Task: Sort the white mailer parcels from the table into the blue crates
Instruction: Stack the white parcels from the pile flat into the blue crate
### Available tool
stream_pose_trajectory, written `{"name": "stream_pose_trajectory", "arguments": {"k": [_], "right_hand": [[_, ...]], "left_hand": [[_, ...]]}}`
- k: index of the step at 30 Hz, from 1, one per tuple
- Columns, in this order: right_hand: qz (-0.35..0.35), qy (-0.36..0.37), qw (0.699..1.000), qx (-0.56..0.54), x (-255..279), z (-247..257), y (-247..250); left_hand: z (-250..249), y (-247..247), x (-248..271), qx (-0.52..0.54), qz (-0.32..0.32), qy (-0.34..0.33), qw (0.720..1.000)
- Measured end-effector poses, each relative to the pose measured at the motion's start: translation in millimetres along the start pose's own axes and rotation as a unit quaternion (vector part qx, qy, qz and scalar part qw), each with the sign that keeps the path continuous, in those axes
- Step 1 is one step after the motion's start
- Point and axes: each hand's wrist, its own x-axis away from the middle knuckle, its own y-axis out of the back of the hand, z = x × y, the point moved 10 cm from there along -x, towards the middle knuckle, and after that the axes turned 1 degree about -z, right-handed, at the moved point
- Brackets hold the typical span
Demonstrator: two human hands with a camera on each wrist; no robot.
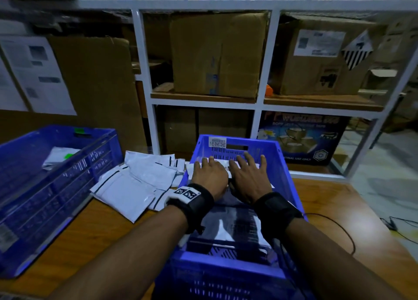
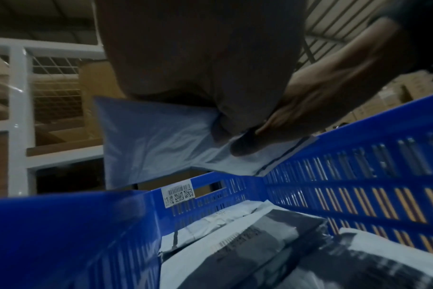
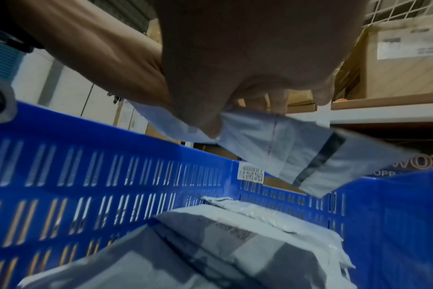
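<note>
The wooden tabletop (image 1: 343, 200) carries two blue slotted plastic crates: one at the left edge (image 1: 34, 186), one at the centre (image 1: 280, 164). A pile of white plastic mailer parcels (image 1: 135, 182) lies between them. Above the centre crate, the left hand (image 1: 209, 175) and right hand (image 1: 248, 177) hold one white mailer parcel (image 2: 161, 136), thumbs beneath, fingers (image 1: 262, 161) spread on top.

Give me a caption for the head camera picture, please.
Both hands, left and right, hold a white mailer over the blue crate.
</note>
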Motion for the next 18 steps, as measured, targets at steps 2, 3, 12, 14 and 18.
{"name": "stream_pose_trajectory", "arguments": {"k": [2, 3, 12, 14, 18], "right_hand": [[-0.004, 0.005, 1.0, -0.011, 3, 6, -5], [-0.005, 0.008, 1.0, -0.015, 4, 8, -7], [0.055, -0.067, 0.977, -0.196, 12, -25, -32], [0.007, -0.042, 0.955, -0.293, 6, -26, -30], [-0.104, -0.031, 0.865, -0.49, 2, -24, 3]], "left_hand": [[-3, -4, 2, 0.012, -0.005, -0.001, 1.0], [-5, -4, 4, 0.015, -0.012, -0.007, 1.0], [40, -3, 9, 0.188, -0.103, 0.059, 0.975], [45, -6, 8, 0.261, -0.122, 0.07, 0.955], [59, -8, 4, 0.375, -0.178, 0.095, 0.905]]}}
